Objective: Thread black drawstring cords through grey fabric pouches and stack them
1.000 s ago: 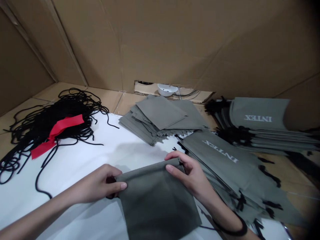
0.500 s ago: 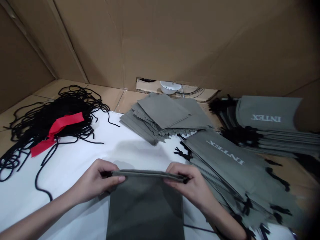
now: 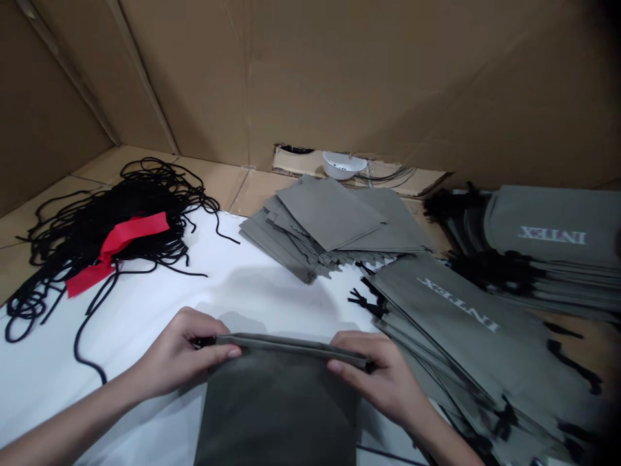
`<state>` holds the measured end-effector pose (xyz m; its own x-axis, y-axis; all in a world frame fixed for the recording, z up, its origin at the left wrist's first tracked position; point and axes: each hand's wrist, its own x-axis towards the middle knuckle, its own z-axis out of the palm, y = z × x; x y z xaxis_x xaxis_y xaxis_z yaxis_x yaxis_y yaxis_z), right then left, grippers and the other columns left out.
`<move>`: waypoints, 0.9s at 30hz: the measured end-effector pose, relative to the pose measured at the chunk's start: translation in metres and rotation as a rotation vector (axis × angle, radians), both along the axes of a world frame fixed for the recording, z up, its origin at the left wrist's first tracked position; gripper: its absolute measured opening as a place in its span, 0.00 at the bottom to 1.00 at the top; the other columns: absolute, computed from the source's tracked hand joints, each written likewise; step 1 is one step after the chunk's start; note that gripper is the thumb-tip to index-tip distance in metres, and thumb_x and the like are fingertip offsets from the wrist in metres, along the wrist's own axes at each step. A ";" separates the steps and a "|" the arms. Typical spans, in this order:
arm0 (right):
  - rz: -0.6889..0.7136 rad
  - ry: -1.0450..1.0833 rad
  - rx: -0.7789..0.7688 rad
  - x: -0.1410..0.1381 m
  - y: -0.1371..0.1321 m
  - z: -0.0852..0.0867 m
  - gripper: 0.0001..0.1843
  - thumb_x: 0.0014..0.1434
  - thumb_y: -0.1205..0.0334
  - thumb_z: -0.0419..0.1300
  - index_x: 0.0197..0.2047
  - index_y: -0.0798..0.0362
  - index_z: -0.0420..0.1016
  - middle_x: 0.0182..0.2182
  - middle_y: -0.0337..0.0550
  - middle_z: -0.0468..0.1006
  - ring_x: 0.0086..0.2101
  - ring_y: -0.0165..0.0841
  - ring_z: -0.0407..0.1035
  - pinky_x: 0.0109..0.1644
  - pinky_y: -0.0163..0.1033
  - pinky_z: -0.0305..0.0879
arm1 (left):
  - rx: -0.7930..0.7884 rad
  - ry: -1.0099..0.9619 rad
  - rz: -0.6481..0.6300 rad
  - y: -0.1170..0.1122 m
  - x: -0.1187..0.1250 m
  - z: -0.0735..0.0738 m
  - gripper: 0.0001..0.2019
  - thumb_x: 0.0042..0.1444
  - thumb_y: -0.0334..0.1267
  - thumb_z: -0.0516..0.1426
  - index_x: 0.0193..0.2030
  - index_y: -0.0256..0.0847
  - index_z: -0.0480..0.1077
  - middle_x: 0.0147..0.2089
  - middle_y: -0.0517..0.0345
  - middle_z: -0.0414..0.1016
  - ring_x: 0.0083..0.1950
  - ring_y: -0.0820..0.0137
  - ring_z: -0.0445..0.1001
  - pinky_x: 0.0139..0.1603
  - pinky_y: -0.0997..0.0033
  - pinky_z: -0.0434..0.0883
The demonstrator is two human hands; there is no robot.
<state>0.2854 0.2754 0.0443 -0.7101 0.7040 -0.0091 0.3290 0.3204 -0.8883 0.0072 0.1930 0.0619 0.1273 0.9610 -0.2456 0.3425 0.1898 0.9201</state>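
A: Where's the gray cloth bag (image 3: 281, 404)?

B: Nearer the person than the plain gray stack (image 3: 332, 213), top edge (image 3: 291, 345) raised, lower end out of frame.

A: Handling?

B: Looks light, soft, floppy; matte cloth, so likely not slippery, hardly fragile. Best hold is both ends of that folded edge (one end alone would probably let it sag).

A: Left hand (image 3: 184, 353)?

B: Pinching the edge's left end, thumb on the near face, fingers curled behind. Gap is about the cloth's thickness.

A: Right hand (image 3: 376, 369)?

B: Same pinch, right end, thumb on the near face. Some fingertips hidden, can't tell exactly where they press.

A: Surroundings, fast.

B: Black cords (image 3: 92, 223) with a red strip (image 3: 138, 228) left of the stack; printed bags (image 3: 460, 307) to its right and nearer.
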 end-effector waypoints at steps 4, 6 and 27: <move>-0.009 -0.012 -0.127 -0.002 0.001 0.000 0.30 0.58 0.39 0.54 0.16 0.53 0.57 0.16 0.35 0.56 0.20 0.25 0.53 0.23 0.33 0.48 | -0.061 -0.075 0.036 -0.003 0.004 0.002 0.20 0.54 0.47 0.59 0.18 0.35 0.68 0.15 0.62 0.60 0.17 0.79 0.57 0.16 0.79 0.53; -0.018 -0.008 -0.244 -0.002 0.001 -0.002 0.31 0.56 0.37 0.55 0.16 0.53 0.54 0.16 0.34 0.52 0.20 0.24 0.49 0.22 0.33 0.45 | -0.051 -0.101 0.044 -0.004 0.006 0.005 0.20 0.54 0.47 0.58 0.17 0.35 0.66 0.15 0.63 0.58 0.18 0.79 0.55 0.17 0.79 0.52; 0.015 -0.223 -0.243 -0.012 -0.017 -0.013 0.30 0.57 0.39 0.52 0.16 0.54 0.56 0.16 0.35 0.55 0.21 0.26 0.53 0.24 0.33 0.49 | 0.000 -0.185 0.199 -0.017 0.017 0.014 0.24 0.54 0.43 0.57 0.14 0.39 0.49 0.16 0.66 0.45 0.19 0.80 0.45 0.18 0.75 0.44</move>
<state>0.2733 0.2586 0.0316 -0.6822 0.6518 -0.3314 0.5205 0.1146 -0.8461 0.0238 0.1761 0.0763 -0.0214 0.9716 -0.2358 0.1246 0.2366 0.9636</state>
